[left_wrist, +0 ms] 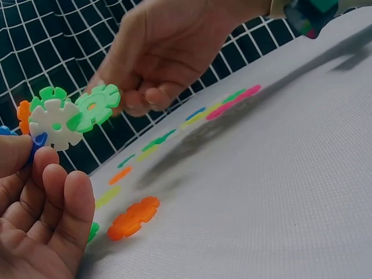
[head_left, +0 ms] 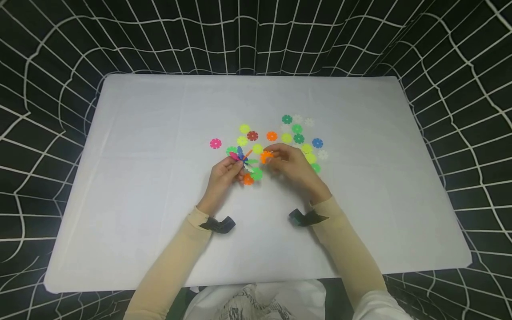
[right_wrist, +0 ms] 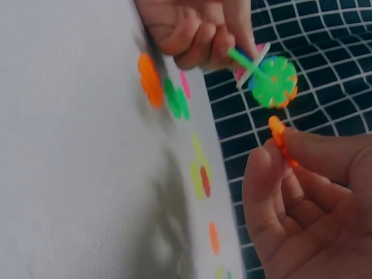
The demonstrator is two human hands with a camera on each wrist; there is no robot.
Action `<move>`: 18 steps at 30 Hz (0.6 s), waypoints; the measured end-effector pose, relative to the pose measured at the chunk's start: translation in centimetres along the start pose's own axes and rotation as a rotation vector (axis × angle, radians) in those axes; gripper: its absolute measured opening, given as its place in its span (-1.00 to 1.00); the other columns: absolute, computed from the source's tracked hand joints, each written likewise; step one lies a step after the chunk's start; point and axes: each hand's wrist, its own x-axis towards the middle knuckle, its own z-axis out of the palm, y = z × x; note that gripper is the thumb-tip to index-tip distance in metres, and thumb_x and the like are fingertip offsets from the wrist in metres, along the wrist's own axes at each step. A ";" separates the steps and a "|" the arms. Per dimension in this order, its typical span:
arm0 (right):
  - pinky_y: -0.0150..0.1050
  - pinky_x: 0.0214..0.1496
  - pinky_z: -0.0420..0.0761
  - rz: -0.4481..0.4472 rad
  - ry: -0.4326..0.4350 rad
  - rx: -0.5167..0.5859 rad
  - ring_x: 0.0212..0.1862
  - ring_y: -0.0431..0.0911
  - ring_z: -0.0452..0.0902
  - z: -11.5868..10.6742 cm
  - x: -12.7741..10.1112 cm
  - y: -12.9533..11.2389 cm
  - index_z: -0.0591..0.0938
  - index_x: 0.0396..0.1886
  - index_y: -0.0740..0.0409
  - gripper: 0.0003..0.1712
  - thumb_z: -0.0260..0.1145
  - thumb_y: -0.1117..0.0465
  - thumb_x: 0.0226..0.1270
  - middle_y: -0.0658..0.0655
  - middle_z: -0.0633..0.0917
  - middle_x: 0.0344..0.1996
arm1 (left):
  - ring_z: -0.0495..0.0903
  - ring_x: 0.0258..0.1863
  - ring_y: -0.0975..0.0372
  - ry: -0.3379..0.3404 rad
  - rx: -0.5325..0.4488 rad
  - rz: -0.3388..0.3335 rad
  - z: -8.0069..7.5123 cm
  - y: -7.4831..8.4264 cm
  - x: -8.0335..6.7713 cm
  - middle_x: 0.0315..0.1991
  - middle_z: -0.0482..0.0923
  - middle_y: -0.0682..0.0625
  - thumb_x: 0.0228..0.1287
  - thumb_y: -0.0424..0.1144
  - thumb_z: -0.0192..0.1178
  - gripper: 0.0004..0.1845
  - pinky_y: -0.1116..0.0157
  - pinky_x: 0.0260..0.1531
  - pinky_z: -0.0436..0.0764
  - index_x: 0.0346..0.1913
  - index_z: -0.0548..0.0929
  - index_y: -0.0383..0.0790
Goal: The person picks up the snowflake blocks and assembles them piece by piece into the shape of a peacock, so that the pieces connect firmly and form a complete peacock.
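Head view: one disc cluster (head_left: 244,161) gripped by left hand (head_left: 224,178), one orange disc (head_left: 266,156) pinched by right hand (head_left: 292,166), two hands over counter (head_left: 140,178).

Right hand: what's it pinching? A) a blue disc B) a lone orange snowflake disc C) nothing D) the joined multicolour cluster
B: the right hand pinches a single orange disc in its fingertips, while the left hand holds the joined cluster.
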 end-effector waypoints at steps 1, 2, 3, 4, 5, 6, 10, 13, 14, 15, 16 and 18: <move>-0.23 -0.26 0.65 -0.004 -0.007 0.031 -0.26 0.11 0.70 0.0 -0.2 -0.2 0.60 0.20 0.05 -0.63 0.28 0.23 0.42 0.21 0.70 -0.12 | 0.54 -0.42 0.30 0.002 -0.001 -0.001 0.0 0.0 0.0 -0.42 0.60 0.08 0.50 -0.30 0.14 -0.92 0.44 -0.35 0.65 -0.21 0.53 -0.23; -0.24 -0.24 0.66 -0.007 -0.009 0.046 -0.25 0.11 0.71 0.1 -0.4 -0.3 0.61 0.18 0.05 -0.64 0.29 0.22 0.41 0.20 0.71 -0.12 | 0.54 -0.42 0.31 0.005 -0.001 -0.002 0.0 0.0 0.0 -0.42 0.60 0.08 0.50 -0.30 0.14 -0.92 0.44 -0.35 0.65 -0.21 0.53 -0.23; -0.24 -0.21 0.66 -0.013 -0.010 0.055 -0.25 0.12 0.72 0.2 -0.6 -0.4 0.62 0.17 0.06 -0.65 0.30 0.21 0.41 0.20 0.71 -0.14 | 0.54 -0.42 0.31 0.006 0.000 -0.001 0.0 0.0 0.0 -0.42 0.60 0.08 0.50 -0.30 0.13 -0.92 0.44 -0.36 0.65 -0.21 0.53 -0.23; -0.24 -0.17 0.66 -0.021 -0.011 0.066 -0.25 0.13 0.72 0.2 -0.7 -0.5 0.62 0.16 0.08 -0.65 0.30 0.21 0.41 0.21 0.71 -0.15 | 0.54 -0.42 0.31 0.006 0.001 -0.001 0.0 0.0 0.0 -0.42 0.60 0.08 0.50 -0.30 0.13 -0.92 0.44 -0.36 0.65 -0.21 0.53 -0.22; -0.24 -0.16 0.65 -0.024 -0.009 0.071 -0.24 0.15 0.71 0.3 -0.8 -0.6 0.62 0.15 0.08 -0.66 0.31 0.21 0.41 0.21 0.71 -0.16 | 0.54 -0.42 0.31 0.007 0.002 0.000 0.0 0.0 0.0 -0.41 0.60 0.08 0.50 -0.30 0.13 -0.92 0.44 -0.35 0.65 -0.21 0.53 -0.22; -0.23 -0.15 0.64 -0.028 -0.006 0.073 -0.24 0.16 0.71 0.3 -0.9 -0.6 0.62 0.15 0.08 -0.66 0.31 0.21 0.41 0.21 0.71 -0.17 | 0.55 -0.42 0.32 0.008 0.006 0.001 0.0 0.0 0.0 -0.42 0.60 0.08 0.50 -0.30 0.13 -0.92 0.44 -0.35 0.64 -0.21 0.53 -0.22; -0.22 -0.12 0.62 -0.039 -0.006 0.083 -0.23 0.21 0.69 0.5 -1.1 -0.7 0.62 0.14 0.10 -0.67 0.30 0.24 0.41 0.23 0.71 -0.19 | 0.55 -0.41 0.31 0.009 0.024 0.007 0.0 -0.1 0.0 -0.41 0.59 0.06 0.50 -0.30 0.13 -0.91 0.46 -0.33 0.64 -0.22 0.53 -0.23; -0.20 -0.11 0.62 -0.044 -0.008 0.076 -0.22 0.20 0.70 0.5 -1.3 -0.9 0.62 0.13 0.09 -0.68 0.30 0.24 0.41 0.23 0.72 -0.19 | 0.55 -0.40 0.29 0.006 0.041 0.012 0.0 0.0 0.0 -0.40 0.59 0.06 0.51 -0.29 0.13 -0.90 0.46 -0.31 0.64 -0.22 0.53 -0.25; -0.19 -0.10 0.62 -0.048 -0.009 0.069 -0.22 0.19 0.70 0.5 -1.3 -1.0 0.62 0.13 0.09 -0.68 0.30 0.24 0.41 0.23 0.72 -0.20 | 0.55 -0.40 0.29 0.005 0.049 0.015 0.0 0.0 0.0 -0.40 0.59 0.06 0.51 -0.29 0.13 -0.89 0.46 -0.31 0.64 -0.22 0.53 -0.25; -0.18 -0.10 0.62 -0.051 -0.009 0.062 -0.22 0.18 0.70 0.6 -1.4 -1.1 0.63 0.12 0.08 -0.68 0.31 0.23 0.41 0.22 0.72 -0.20 | 0.55 -0.40 0.29 0.006 0.059 0.018 0.0 0.0 -0.1 -0.40 0.60 0.07 0.51 -0.28 0.13 -0.89 0.46 -0.31 0.64 -0.22 0.53 -0.25; -0.17 -0.10 0.62 -0.055 -0.009 0.054 -0.22 0.17 0.71 0.6 -1.4 -1.1 0.63 0.12 0.07 -0.69 0.31 0.23 0.41 0.21 0.72 -0.20 | 0.55 -0.40 0.29 0.008 0.067 0.021 0.0 0.1 -0.1 -0.40 0.60 0.08 0.51 -0.28 0.13 -0.89 0.46 -0.31 0.64 -0.21 0.53 -0.25; -0.16 -0.10 0.62 -0.060 -0.008 0.038 -0.22 0.14 0.71 0.6 -1.4 -1.2 0.63 0.12 0.06 -0.69 0.32 0.22 0.41 0.21 0.72 -0.21 | 0.55 -0.40 0.29 0.009 0.070 0.026 0.0 0.1 -0.1 -0.41 0.60 0.09 0.51 -0.28 0.13 -0.89 0.47 -0.31 0.63 -0.21 0.53 -0.25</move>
